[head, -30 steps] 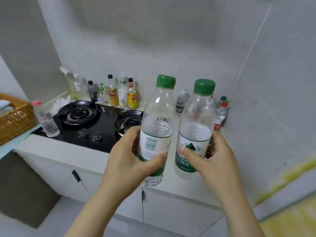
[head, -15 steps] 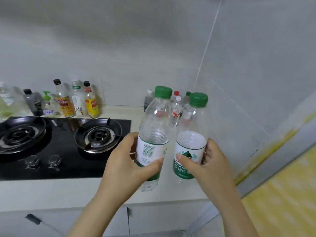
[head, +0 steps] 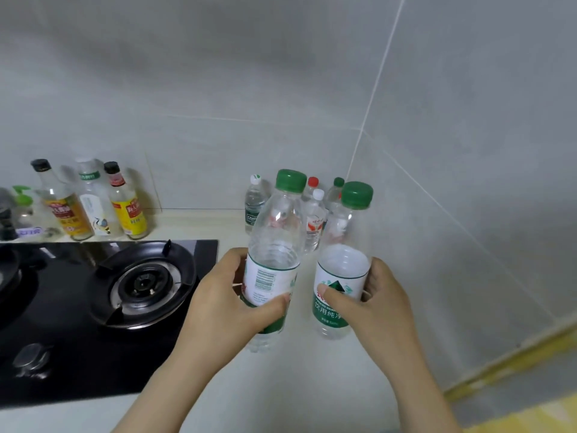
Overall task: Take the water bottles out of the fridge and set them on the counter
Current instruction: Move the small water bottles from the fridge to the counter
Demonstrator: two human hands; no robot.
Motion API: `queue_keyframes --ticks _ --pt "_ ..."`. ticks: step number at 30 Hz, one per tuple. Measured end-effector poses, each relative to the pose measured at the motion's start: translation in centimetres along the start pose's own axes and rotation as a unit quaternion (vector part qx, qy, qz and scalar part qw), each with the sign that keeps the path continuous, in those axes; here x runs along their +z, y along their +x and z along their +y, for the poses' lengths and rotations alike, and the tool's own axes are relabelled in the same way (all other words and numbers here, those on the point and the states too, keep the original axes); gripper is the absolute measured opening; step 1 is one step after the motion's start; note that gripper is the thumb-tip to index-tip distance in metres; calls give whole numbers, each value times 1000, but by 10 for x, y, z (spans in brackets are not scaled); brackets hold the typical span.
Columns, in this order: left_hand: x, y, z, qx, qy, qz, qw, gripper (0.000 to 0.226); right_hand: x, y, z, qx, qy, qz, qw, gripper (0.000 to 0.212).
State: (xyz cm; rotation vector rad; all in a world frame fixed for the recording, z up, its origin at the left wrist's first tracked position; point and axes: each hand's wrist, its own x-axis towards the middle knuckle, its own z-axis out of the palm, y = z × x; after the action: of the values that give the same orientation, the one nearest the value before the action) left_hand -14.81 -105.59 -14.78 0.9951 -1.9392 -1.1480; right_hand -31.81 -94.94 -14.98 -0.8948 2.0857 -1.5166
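Note:
I hold two clear, green-capped water bottles upright over the white counter [head: 312,385], to the right of the stove. My left hand [head: 228,304] grips the left bottle [head: 274,245] around its white and green label. My right hand [head: 377,304] grips the right bottle [head: 343,270] at its green label. Whether the bottle bases touch the counter I cannot tell. Behind them, in the corner by the wall, stand several small water bottles [head: 312,217] with white, red and green caps.
A black gas stove [head: 93,307] with a round burner [head: 143,282] fills the counter's left. Sauce and oil bottles [head: 93,201] line the back wall. Grey tiled walls close the back and right. A yellow floor shows at bottom right.
I have moved closer to the counter and the view has swung right. Both bottles are now lower and farther in over the counter, nearer the corner bottles.

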Motion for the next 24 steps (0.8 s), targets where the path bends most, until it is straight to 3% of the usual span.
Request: queue_keyframes --ticks 5,12,24 --pt "16 58 -6 -10 12 9 1000 45 10 71 6 -10 -7 -22 1000 50" --pt "25 118 -33 -43 34 12 998 46 32 139 20 0 -29 -37 999 44" --pt "33 225 -93 -88 66 -43 993 48 95 231 65 49 -95 -17 994 58"
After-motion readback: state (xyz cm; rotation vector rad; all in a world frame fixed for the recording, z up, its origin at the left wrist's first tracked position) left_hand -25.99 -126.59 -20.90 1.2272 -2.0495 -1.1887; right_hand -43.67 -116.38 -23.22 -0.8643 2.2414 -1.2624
